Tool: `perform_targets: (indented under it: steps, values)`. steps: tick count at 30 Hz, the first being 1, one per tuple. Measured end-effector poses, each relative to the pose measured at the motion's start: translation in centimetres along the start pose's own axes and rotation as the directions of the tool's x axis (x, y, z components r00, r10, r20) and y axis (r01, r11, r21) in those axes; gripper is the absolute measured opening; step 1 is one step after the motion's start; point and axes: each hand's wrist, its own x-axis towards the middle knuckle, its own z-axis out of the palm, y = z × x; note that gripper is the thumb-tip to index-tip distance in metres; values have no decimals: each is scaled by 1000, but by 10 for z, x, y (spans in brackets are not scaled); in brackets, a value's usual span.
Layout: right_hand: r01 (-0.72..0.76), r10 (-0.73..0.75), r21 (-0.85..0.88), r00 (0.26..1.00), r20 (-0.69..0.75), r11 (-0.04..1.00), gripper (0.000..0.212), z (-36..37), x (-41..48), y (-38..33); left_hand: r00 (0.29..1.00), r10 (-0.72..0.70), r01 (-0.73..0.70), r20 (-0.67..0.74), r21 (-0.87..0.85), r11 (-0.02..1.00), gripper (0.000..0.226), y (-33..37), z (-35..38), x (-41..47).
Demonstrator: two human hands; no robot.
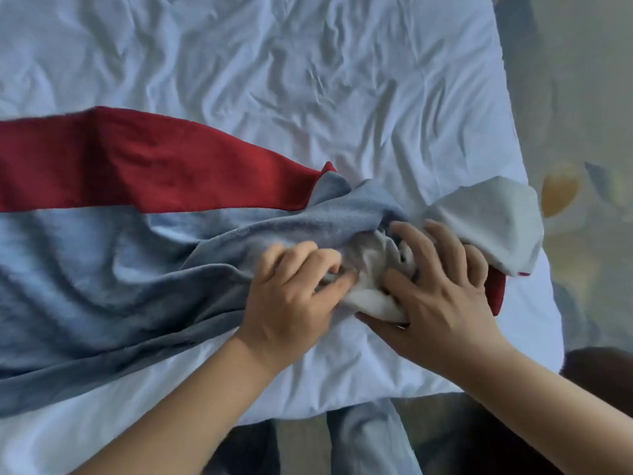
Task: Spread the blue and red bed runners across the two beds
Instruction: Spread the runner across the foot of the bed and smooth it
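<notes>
Gripping bunched blue runner [102,269]: left hand [294,289], right hand [442,296] both clamped; red runner [137,166] beyond.

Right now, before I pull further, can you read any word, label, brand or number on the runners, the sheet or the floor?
No text can be read in this view.
blue runner, red runner, white sheet: plain cloth, no print or tag in view.
floor: blurred coloured shapes, no letters.
The bunched end, gripped by the hands, left hand and right hand, could hide a tag.
</notes>
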Motion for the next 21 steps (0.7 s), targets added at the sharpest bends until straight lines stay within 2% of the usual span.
perform_targets:
  steps: [2, 4, 7, 9, 11, 12, 14, 16, 19, 21]
  values:
    - [82, -83, 44, 996, 26, 996, 38, -5, -18, -1, 997, 60, -56, 46, -72, 996, 17, 17, 4, -11]
    - [139, -149, 75, 978, 144, 987, 40, -4, -34, -3, 983, 83, -61, 164, -135, 989, 19, 27, 10, -29]
    - [84, -89, 32, 930, 357, 996, 50, 6, -54, -11, 898, 17, 23, 440, -85, 996, 59, 26, 18, -60]
    - [12, -6, -14, 914, 406, 1000, 47, 12, -58, -18, 840, -46, 72, 541, -27, 997, 81, 15, 16, -69]
    - [-64, 65, -14, 930, 361, 998, 38, 16, -52, -21, 848, -115, 123, 517, 17, 992, 85, 1, 11, -67]
    - [-98, 98, -18, 937, 334, 995, 44, 16, -46, -22, 874, -143, 146, 465, 29, 989, 82, -7, 6, -63]
    - [-118, 116, -15, 941, 317, 993, 75, 17, -30, -23, 922, -175, 177, 347, 25, 984, 74, -20, -5, -48]
    - [-119, 119, -17, 951, 285, 993, 93, 20, -18, -25, 939, -200, 211, 280, -10, 977, 68, -30, -17, -29]
    - [-196, 201, -48, 918, 342, 979, 110, 18, -7, -29, 945, -234, 253, 229, -57, 966, 58, -41, -20, -2]
    - [-172, 182, -59, 922, 342, 983, 109, 15, -4, -32, 946, -244, 252, 212, -11, 968, 53, -44, -13, 12]
